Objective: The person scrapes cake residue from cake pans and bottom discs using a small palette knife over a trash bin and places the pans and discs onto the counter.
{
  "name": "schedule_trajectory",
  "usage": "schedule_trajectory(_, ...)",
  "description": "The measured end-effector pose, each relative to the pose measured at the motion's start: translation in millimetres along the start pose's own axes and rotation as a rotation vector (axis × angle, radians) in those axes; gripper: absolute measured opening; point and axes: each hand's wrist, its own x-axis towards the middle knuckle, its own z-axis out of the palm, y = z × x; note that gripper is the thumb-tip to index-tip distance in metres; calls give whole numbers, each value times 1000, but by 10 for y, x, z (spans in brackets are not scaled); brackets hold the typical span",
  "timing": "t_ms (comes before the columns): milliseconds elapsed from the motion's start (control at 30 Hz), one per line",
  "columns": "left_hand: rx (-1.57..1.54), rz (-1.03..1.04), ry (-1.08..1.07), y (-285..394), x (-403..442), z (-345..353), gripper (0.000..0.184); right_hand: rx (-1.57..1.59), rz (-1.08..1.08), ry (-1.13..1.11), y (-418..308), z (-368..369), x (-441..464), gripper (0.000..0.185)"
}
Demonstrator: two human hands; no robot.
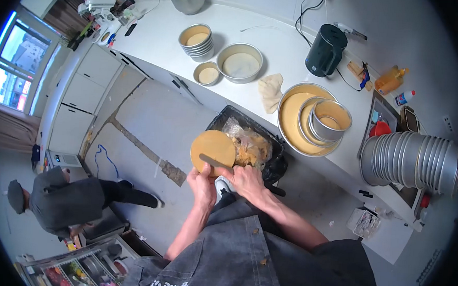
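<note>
A round flat disc with a tan face (213, 146) is held up in front of the body, beside the black-lined bin. My left hand (203, 186) grips its lower edge, thumb up on the near side. My right hand (245, 180) is closed round the handle end of a flat grey blade (209, 160), which lies across the lower part of the disc. Behind the right hand, the bin (274, 172) holds clear plastic and yellow-orange crumbs (248, 153).
On the white counter (151, 38) stand stacked cake tins (196, 42), a wide tin (239, 63), nested pans (288, 115), a cloth (270, 92) and a dark kettle (326, 50). Many pans (406, 160) are stacked at right. Another person (68, 201) stands at left near an open drawer.
</note>
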Motion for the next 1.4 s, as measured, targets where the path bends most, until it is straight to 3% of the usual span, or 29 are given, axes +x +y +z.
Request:
schedule_trajectory(133, 177, -9, 36, 93, -164, -178, 23, 18, 197, -15, 651, 192, 278, 89)
schedule_trajectory(200, 236, -2, 45, 174, -206, -332, 24, -53, 231, -60, 643, 185, 262, 91)
schedule_trajectory(267, 321, -24, 117, 174, -140, -454, 22, 33, 412, -156, 558, 88, 201, 90)
schedule_trajectory(300, 314, -17, 116, 152, -119, -477, 22, 100, 341, -284, 468, 113, 190, 90)
schedule_trajectory(333, 315, -38, 127, 129, -102, -502, 22, 121, 230, -266, 312, 196, 118, 88)
schedule_trajectory(367, 321, -61, 130, 124, -87, -515, 23, 146, -16, -243, 319, 403, 51, 92)
schedule_trajectory(433, 303, -70, 60, 120, -79, -519, 25, 56, 48, -355, 179, 311, 53, 94)
schedule_trajectory(500, 319, -153, 94, 98, -55, -525, 29, 274, 505, -291, 500, 377, 208, 97)
schedule_trajectory(533, 197, -158, -8, 47, -8, -608, 37, 300, 652, -213, 961, 603, 252, 96)
schedule_trajectory(667, 146, -212, -45, -85, 205, -552, 39, 340, 763, -124, 1544, -325, -372, 96)
schedule_trajectory(800, 134, -333, -130, -348, 836, -109, 40, 263, 978, 77, 2222, -623, -1285, 98)
schedule_trajectory(933, -2, -304, -454, -596, 1624, 779, 38, 325, 1094, 178, 2593, -553, -2050, 98)
schedule_trajectory(1033, -41, -339, -464, -847, 2079, 1352, 42, 315, 1109, 280, 2648, -406, -2492, 98)
schedule_trajectory(1100, 110, -471, -383, -963, 2247, 1576, 46, 265, 1002, 212, 2783, -186, -2769, 93)
schedule_trajectory(1133, 250, -480, -240, -1098, 2317, 1607, 45, 267, 1016, 223, 2848, -37, -2916, 93)
schedule_trajectory(1167, 257, -490, -252, -1149, 2238, 1673, 45, 240, 1020, 230, 2913, 122, -3057, 92)
schedule_trajectory(1233, 726, -204, -222, -1176, 2034, 1819, 41, 225, 1032, 247, 2895, 149, -3154, 91)
schedule_trajectory(1267, 783, -74, -218, -1251, 1914, 1924, 42, 292, 1116, 242, 2816, 108, -3181, 90)
schedule_trajectory(1300, 816, -60, -311, -1231, 1658, 2087, 46, 361, 1199, 231, 2697, 54, -3175, 89)
schedule_trajectory(1400, 784, -360, -689, -1217, 1015, 2686, 69, 325, 1279, 244, 2596, -19, -3113, 88)
